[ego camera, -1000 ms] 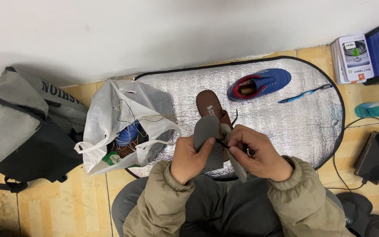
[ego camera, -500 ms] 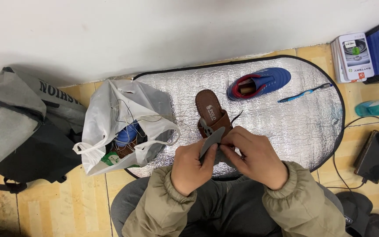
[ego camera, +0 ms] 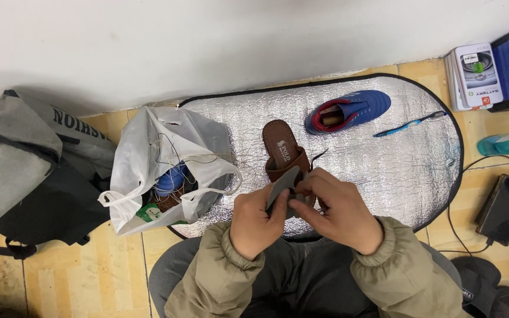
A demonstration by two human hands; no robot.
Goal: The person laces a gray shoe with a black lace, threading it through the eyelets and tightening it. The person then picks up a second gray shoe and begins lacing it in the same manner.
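Hands at six o'clock: left hand and right hand both pinch grey insole over brown sandal on silver mat. Best keep insole flat, heel aligned.

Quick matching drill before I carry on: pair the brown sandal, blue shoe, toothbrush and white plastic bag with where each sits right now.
Things:
1. brown sandal
2. blue shoe
3. blue toothbrush
4. white plastic bag

Places:
A. on the left edge of the silver mat
B. on the mat, between shoe and boxes
C. just beyond both hands
D. far side of the mat, near the wall

Pairs: 1-C, 2-D, 3-B, 4-A
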